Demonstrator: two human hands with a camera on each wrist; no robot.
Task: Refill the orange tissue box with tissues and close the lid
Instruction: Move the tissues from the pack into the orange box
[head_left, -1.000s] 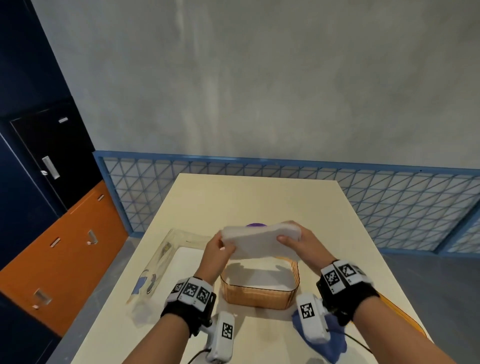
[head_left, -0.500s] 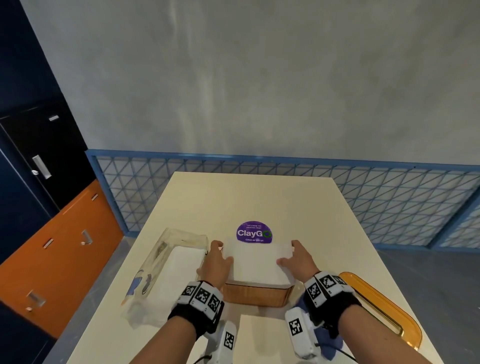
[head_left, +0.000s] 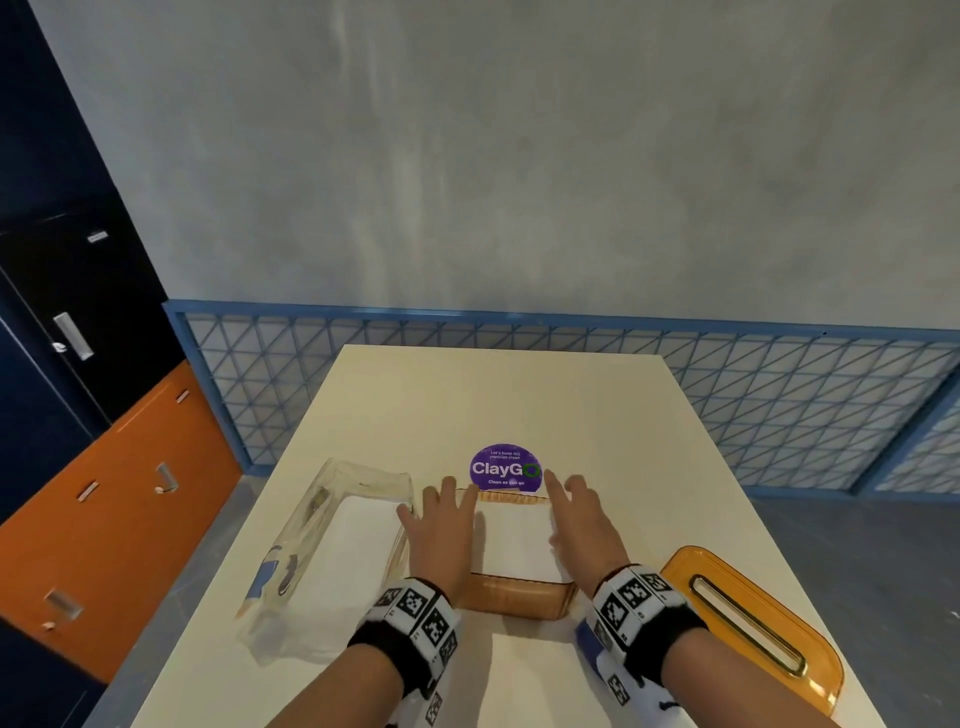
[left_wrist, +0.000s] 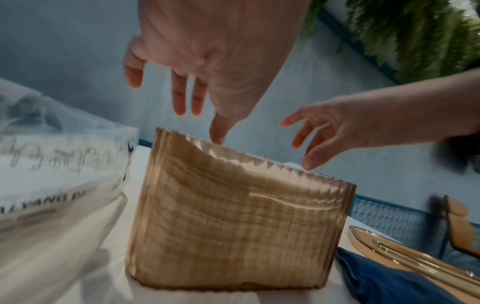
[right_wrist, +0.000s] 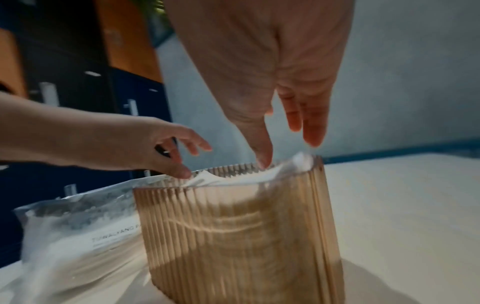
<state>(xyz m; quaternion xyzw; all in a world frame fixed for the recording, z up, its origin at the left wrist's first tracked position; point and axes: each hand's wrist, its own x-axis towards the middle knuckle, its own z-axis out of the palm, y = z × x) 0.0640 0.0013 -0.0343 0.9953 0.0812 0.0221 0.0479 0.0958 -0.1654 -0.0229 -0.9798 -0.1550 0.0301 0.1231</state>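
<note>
The ribbed orange tissue box (head_left: 514, 603) (left_wrist: 233, 216) (right_wrist: 246, 236) stands open-topped on the table, with a white tissue stack (head_left: 514, 540) (right_wrist: 241, 176) inside it. My left hand (head_left: 441, 525) (left_wrist: 197, 98) hovers over the box's left rim with fingers spread and straight, thumb tip at the rim. My right hand (head_left: 576, 514) (right_wrist: 291, 127) hovers over the right rim the same way, thumb touching the tissues. Neither hand holds anything. The orange lid (head_left: 748, 623) (left_wrist: 405, 255) with its slot lies on the table to the right.
A clear plastic tissue pack (head_left: 332, 551) (left_wrist: 52, 174) (right_wrist: 78, 226) with white tissues lies left of the box. A purple round sticker (head_left: 504, 467) sits on the table (head_left: 493, 395) behind the box. A blue cloth (left_wrist: 389, 281) lies by the lid. Blue railing and cabinets beyond.
Both hands lowered the white tissue stack from above the box down into it, then let go and opened their fingers over the rim.
</note>
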